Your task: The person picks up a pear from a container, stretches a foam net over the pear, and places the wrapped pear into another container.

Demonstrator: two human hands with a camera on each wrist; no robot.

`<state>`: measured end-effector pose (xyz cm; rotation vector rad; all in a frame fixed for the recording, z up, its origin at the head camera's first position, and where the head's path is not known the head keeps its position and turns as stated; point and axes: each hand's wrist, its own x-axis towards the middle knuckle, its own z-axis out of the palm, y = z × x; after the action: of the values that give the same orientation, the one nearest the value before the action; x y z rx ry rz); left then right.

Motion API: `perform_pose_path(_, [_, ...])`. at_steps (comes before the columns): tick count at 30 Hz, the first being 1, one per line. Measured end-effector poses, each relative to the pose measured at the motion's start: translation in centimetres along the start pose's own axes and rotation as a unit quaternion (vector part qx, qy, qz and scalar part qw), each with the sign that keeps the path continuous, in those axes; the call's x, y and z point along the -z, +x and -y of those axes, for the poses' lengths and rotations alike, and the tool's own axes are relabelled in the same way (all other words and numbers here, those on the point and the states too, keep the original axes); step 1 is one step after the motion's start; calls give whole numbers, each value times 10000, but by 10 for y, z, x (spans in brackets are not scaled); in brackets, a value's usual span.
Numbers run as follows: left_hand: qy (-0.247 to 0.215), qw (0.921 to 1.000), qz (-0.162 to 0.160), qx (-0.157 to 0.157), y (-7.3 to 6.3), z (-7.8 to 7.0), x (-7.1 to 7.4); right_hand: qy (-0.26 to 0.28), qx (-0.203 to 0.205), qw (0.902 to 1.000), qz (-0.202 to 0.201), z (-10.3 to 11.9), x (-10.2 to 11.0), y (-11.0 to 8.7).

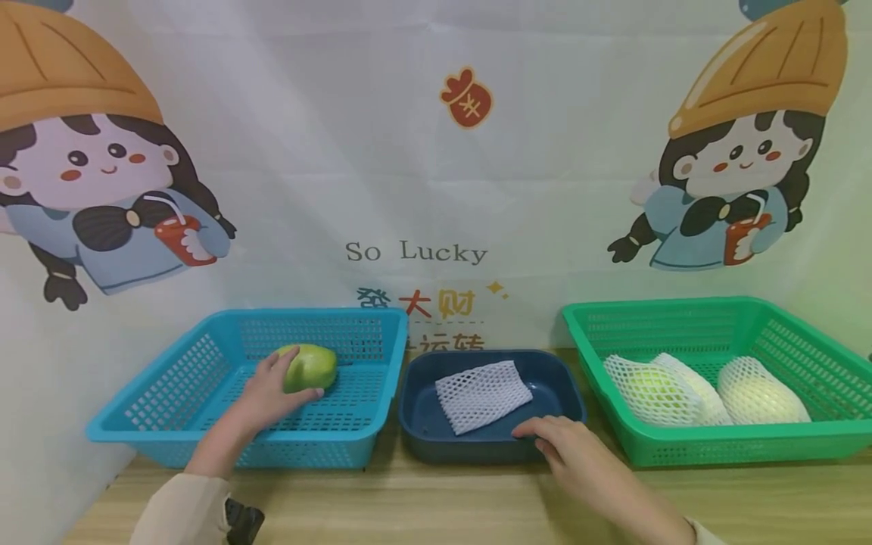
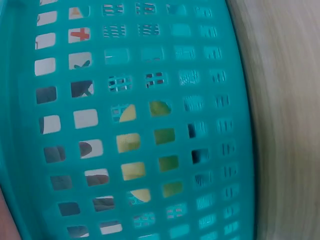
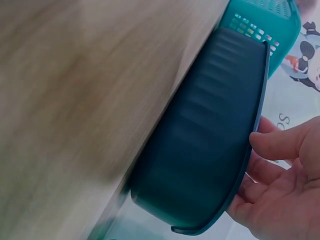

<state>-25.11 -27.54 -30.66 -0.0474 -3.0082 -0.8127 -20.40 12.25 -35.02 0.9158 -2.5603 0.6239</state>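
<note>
A green, mango-shaped fruit [image 1: 310, 367] lies in the blue basket [image 1: 245, 437]. My left hand [image 1: 269, 390] reaches over the basket's front rim to the fruit, fingers extended at its left side and thumb along its front. Through the basket holes in the left wrist view, the fruit [image 2: 165, 136] shows as green and yellow patches. In the dark blue tub [image 1: 470, 452] lies a flattened white foam net sleeve [image 1: 480, 397]. My right hand [image 1: 565, 446] is at the tub's front right rim, fingers loosely bent. The right wrist view has its thumb [image 3: 272, 145] right at the rim.
To the right, a green basket [image 1: 736, 446] holds several pale fruits in white foam nets [image 1: 763, 393]. All three containers stand side by side on a wooden table [image 1: 422, 507]. A printed white sheet [image 1: 545, 151] hangs close behind them.
</note>
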Motion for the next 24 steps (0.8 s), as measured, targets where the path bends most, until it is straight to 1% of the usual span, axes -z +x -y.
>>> perform_pose_path(3, [118,9999,62,-16,3,-1,0,26,-59,10000,76,-2,0,2])
perform_pose_path(6, [383,9991,164,-24,6,-5,4,60,-102,9998,164,-3,0,4])
perform_pose_path(10, [807,9961,342,-92,11,-12,14,37,-162,9996,221,-2,0,6])
perform_pose_path(14, [1234,9904,593,-183,20,-16,26,-29,-169,9997,173,-2,0,6])
perform_pose_path(19, [1650,9819,928,-78,31,-16,34,-6,-129,9998,135,-2,0,6])
perform_pose_path(21, [1738,9797,996,1,35,-16,35,5,-126,9998,136,-2,-1,6])
perform_pose_path(24, [1813,9781,1013,155,39,-15,32,16,-100,9999,129,-2,-2,6])
